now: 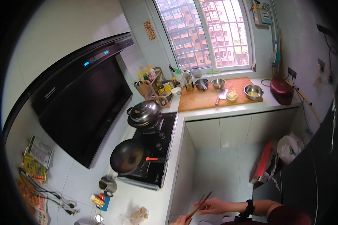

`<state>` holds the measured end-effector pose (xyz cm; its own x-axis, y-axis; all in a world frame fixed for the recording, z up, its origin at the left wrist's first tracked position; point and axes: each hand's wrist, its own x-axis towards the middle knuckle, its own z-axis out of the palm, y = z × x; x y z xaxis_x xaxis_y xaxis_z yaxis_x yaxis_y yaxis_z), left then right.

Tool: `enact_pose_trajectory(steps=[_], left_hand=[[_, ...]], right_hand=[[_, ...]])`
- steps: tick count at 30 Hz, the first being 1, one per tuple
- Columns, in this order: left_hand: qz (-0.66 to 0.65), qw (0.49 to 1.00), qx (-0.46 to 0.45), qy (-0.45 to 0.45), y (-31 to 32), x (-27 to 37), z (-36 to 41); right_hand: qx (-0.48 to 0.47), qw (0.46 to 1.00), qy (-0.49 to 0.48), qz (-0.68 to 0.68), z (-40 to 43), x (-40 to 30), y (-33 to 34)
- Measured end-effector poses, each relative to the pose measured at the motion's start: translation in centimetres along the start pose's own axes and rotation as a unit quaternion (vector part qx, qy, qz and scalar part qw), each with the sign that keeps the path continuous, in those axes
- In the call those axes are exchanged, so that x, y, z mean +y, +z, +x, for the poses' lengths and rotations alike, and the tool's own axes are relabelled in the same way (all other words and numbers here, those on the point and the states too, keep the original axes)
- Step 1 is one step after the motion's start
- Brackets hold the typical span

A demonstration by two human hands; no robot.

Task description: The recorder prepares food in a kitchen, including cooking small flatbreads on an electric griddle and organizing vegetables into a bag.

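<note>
A pair of wooden chopsticks (200,204) slants up from the bottom edge, over the floor beside the counter. My left hand (180,220), partly cut off by the frame, grips their lower end. At their middle are the fingertips of my right hand (212,206); whether these grip the sticks or only touch them is unclear. A dark band (249,207) circles my right wrist. On the gas hob (150,143) to the left sit an uncovered dark wok (128,156) with an orange-marked handle and a pan (144,112) under a shiny metal lid.
A wooden cutting board (197,98) holds a cleaver (222,95), a small food-filled dish (231,97) and several metal bowls. A range hood (81,112) juts over the hob. A metal pitcher (108,184) stands on the near counter. Bags (290,147) and a red box (262,163) are on the floor at right.
</note>
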<state>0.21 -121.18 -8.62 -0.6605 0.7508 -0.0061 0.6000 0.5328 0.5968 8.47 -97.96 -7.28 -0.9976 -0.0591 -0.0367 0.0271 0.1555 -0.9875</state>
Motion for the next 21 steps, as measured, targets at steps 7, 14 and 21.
enact_pose_trajectory(steps=[7, 14, 21], left_hand=[[-0.015, 0.994, -0.046, 0.097, 1.9, -3.2, 17.7], [0.048, 0.997, -0.054, 0.02, 3.0, -13.2, 27.2], [0.064, 0.983, -0.08, -0.153, 1.1, -15.9, 36.1]], right_hand=[[0.122, 0.992, -0.004, -0.016, 9.6, 0.5, -12.0], [0.346, 0.908, -0.084, -0.222, 18.3, -5.4, -33.2], [0.388, 0.785, -0.07, -0.477, 31.1, -16.7, -52.6]])
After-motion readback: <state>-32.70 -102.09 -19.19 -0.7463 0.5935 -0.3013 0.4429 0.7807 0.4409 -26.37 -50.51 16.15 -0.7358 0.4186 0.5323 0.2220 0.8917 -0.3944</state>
